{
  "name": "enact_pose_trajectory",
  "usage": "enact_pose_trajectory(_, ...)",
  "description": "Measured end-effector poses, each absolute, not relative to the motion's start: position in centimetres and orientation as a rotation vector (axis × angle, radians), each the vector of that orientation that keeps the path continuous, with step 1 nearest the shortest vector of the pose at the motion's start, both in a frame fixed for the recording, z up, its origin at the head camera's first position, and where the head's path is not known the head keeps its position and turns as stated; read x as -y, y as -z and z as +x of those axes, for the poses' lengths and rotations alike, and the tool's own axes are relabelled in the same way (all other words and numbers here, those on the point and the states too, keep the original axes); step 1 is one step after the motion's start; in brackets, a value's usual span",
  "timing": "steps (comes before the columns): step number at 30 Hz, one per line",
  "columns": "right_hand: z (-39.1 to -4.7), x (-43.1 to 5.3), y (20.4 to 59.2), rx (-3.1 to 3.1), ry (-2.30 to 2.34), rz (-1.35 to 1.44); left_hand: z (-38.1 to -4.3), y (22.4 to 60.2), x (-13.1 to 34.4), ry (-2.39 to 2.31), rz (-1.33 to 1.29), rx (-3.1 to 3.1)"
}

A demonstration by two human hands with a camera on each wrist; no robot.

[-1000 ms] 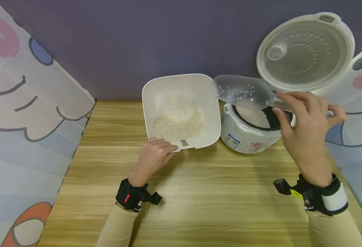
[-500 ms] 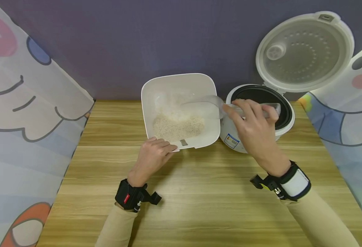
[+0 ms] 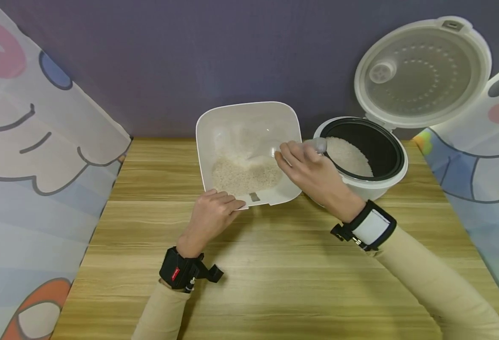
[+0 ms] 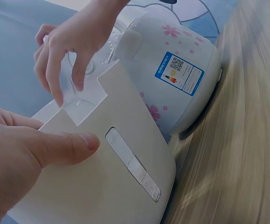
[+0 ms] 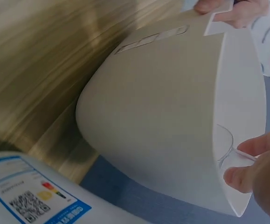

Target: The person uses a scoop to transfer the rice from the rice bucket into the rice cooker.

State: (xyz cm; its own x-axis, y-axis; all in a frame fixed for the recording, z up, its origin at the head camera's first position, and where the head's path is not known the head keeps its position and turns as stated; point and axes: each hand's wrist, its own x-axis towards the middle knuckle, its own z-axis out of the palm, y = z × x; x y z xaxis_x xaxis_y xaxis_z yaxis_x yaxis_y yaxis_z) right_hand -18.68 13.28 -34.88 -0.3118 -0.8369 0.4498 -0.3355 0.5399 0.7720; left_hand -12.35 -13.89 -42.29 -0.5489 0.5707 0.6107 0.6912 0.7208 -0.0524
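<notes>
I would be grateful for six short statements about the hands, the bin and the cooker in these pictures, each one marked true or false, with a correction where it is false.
1. The left hand grips the rim of the white bin. True.
2. The right hand holds nothing. False: the right hand holds a clear scoop.
3. The cooker has pink flowers on its outside. True.
4. The cooker's lid is closed. False: the lid stands open.
5. Some grain lies in the bin. True.
6. The cooker's pot contains no rice. False: white rice lies in the black pot.
</notes>
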Motion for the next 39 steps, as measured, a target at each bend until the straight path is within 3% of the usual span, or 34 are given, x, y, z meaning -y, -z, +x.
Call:
enact_pose_trajectory(15,-18.4,-12.2,35.1,1.922,0.949,0.988,-12.3,42.4,13.8,0.257,-0.953,2.321)
enact_pose_trajectory(39,-17.8,-11.0,36.2,2.327,0.489,1.063,-12.4,42.6,13.7,0.289,-0.95,2.302)
